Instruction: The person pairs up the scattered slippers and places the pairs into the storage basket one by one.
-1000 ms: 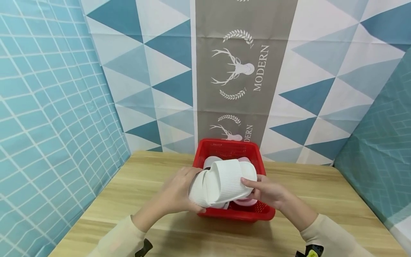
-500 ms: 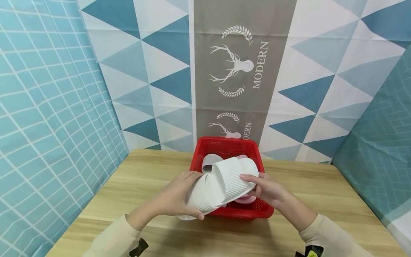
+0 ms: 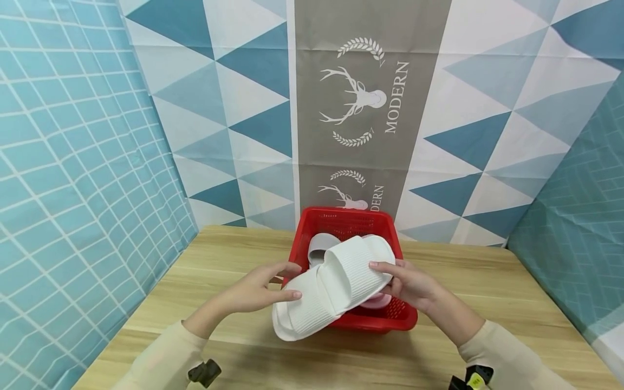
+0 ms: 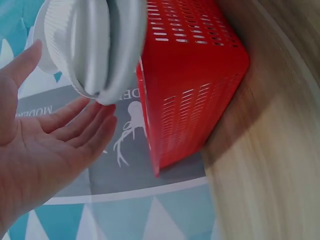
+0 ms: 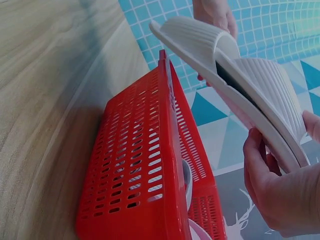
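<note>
Two white ribbed slide slippers, one upper slipper [image 3: 358, 271] and one lower slipper [image 3: 312, 303], are held together above the red basket [image 3: 370, 324], overlapping and fanned out. My right hand [image 3: 411, 284] pinches them at the right end, thumb on top and fingers beneath, as the right wrist view confirms. At the left end, my left hand [image 3: 255, 290] is spread, its thumb tip right at the lower slipper's strap. The left wrist view shows the left palm [image 4: 45, 150] open, fingertips just under the slippers [image 4: 92, 50].
Inside the basket lie a grey slipper [image 3: 322, 244] and a pink slipper [image 3: 376, 301], partly hidden by the white pair. The basket stands on a wooden table [image 3: 234, 281] against a patterned cloth backdrop [image 3: 263, 124]. Blue tiled cloth [image 3: 73, 162] hangs at the left.
The lower white slipper has swung down and left, out from under the upper one, so its strap now shows. My left hand has loosened its grip and shifted left; the right keeps its pinch.
</note>
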Demonstrator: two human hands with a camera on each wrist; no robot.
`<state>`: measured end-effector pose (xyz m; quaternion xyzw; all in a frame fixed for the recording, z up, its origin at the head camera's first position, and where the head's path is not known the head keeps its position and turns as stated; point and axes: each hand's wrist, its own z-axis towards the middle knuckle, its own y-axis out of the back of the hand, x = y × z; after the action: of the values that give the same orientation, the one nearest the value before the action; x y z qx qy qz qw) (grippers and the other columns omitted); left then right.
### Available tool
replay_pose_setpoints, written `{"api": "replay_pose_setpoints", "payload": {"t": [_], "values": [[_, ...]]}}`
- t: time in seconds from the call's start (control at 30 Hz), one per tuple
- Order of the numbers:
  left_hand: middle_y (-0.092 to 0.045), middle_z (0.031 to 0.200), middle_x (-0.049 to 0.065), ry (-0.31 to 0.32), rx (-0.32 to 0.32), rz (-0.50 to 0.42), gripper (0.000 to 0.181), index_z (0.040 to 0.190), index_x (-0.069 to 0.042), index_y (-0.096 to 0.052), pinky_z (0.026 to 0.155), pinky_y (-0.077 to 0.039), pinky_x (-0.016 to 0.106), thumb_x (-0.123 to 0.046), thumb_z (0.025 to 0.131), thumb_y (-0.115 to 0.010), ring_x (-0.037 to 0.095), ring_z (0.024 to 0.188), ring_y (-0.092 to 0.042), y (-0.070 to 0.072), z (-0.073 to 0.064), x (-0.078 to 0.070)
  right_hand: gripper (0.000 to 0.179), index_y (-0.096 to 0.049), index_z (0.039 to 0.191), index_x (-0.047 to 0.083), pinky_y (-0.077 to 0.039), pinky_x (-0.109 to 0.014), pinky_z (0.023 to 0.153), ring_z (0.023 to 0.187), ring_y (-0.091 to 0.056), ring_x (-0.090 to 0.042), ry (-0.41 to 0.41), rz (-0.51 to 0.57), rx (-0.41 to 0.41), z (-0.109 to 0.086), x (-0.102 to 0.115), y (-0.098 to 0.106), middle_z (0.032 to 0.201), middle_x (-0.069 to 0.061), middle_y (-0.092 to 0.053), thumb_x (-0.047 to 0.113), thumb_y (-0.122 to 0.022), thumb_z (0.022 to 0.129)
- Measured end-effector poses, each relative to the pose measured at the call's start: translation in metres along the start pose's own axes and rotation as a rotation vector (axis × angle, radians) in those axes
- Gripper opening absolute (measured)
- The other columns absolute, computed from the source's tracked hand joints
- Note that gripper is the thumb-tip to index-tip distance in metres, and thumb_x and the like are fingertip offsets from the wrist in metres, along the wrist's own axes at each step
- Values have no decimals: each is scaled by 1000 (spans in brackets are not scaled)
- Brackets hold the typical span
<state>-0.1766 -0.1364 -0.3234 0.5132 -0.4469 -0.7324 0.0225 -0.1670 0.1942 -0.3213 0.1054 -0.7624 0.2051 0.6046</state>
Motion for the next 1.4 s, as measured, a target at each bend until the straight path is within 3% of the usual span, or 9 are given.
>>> {"api": "replay_pose_setpoints", "payload": {"t": [0.23,0.37,0.53,0.83,1.0,1.13,1.27,1.4], "values": [[-62,126,13,134,82,-214,52,133,-5,-52,94,-54,39,-33,92,-62,24,112,-61,-1,3,3,24,-52,119,19,-54,-28,93,99,-66,-9,-7,-16,27,1,3,1,106,9,-67,24,-54,96],[-65,120,11,215,161,-437,53,135,-1,-49,93,-53,33,-30,92,-62,17,103,-63,-6,3,0,22,-53,118,20,-54,-31,94,100,-67,-10,-6,-23,42,1,4,0,106,9,-67,24,-53,96],[-68,107,4,299,166,-646,56,131,4,-48,88,-55,28,-25,88,-67,13,94,-66,-21,3,-5,24,-53,118,19,-55,-31,92,100,-66,-10,-10,-38,27,1,4,0,106,9,-67,26,-54,95],[-68,102,2,311,96,-771,52,126,6,-51,84,-56,27,-24,87,-68,12,90,-67,-43,-1,-13,35,-48,123,18,-52,-26,93,103,-63,-11,-53,48,28,0,-3,1,108,8,-65,39,-52,96],[-68,97,-2,305,56,-844,50,122,6,-51,81,-55,24,-25,87,-68,9,87,-67,-49,-3,-18,58,-36,140,9,-49,-37,102,109,-62,-14,-64,77,61,-2,-9,-4,113,6,-65,44,-49,96],[-68,98,-2,299,29,-851,51,123,7,-50,82,-55,24,-25,88,-67,9,89,-66,-50,-3,-19,70,-20,148,3,-48,-39,104,113,-61,-16,-74,95,75,-4,-14,-13,119,3,-63,43,-47,98],[-68,100,-1,324,-2,-847,53,125,6,-52,84,-55,25,-28,88,-68,10,90,-66,-52,-1,-20,70,-20,147,2,-50,-35,101,113,-60,-15,-75,105,57,-1,-15,-18,118,2,-63,43,-48,98],[-66,103,2,347,-39,-826,54,124,7,-52,84,-55,25,-29,87,-69,10,89,-65,-57,2,-21,69,-24,146,2,-51,-37,101,110,-62,-15,-81,88,12,1,-14,-20,116,2,-64,43,-49,97]]}}
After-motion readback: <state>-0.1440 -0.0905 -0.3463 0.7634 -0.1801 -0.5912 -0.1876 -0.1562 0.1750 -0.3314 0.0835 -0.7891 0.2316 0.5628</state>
